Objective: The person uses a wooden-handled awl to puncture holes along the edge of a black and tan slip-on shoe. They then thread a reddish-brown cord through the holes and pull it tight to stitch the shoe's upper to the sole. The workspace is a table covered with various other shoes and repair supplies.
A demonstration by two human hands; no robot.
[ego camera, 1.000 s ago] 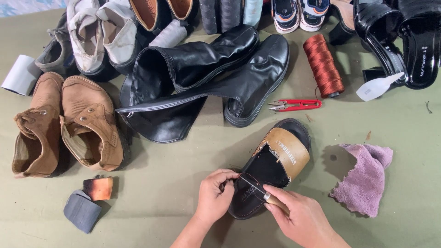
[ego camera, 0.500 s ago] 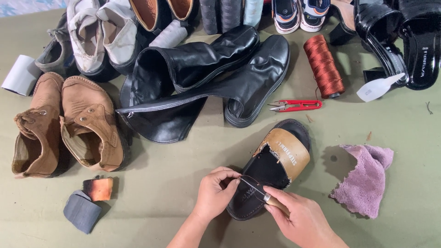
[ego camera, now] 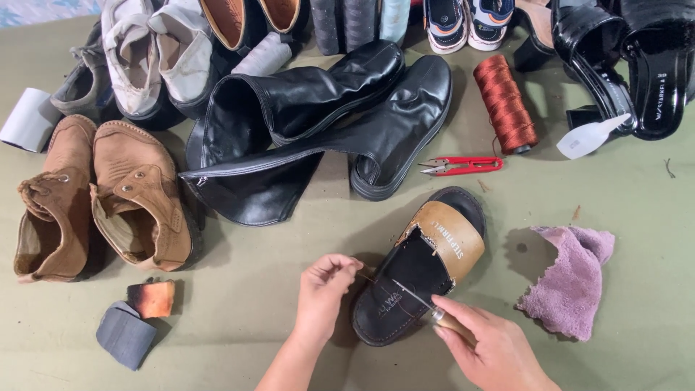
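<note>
1. Black slide sandal (ego camera: pixel 405 293) with tan strap lies on counter (ego camera: pixel 239 318), below black boots (ego camera: pixel 318 123).
2. Left hand (ego camera: pixel 323 293) pinches thread (ego camera: pixel 369 278) at sandal's edge.
3. Right hand (ego camera: pixel 492 351) grips awl (ego camera: pixel 427 308), tip over insole.

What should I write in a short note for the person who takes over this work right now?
Left hand: fingertips pinch a thin thread at the sandal's edge.
Right hand: grips a wooden-handled awl, its needle lying across the insole.
Sandal: black sole, tan strap, flat on the table between both hands.
Nearby: red thread snips, rust-coloured thread spool, purple cloth.
Done: thread lies across the insole; how many stitches are in cannot be seen.
Left: stitching appears unfinished.
</note>
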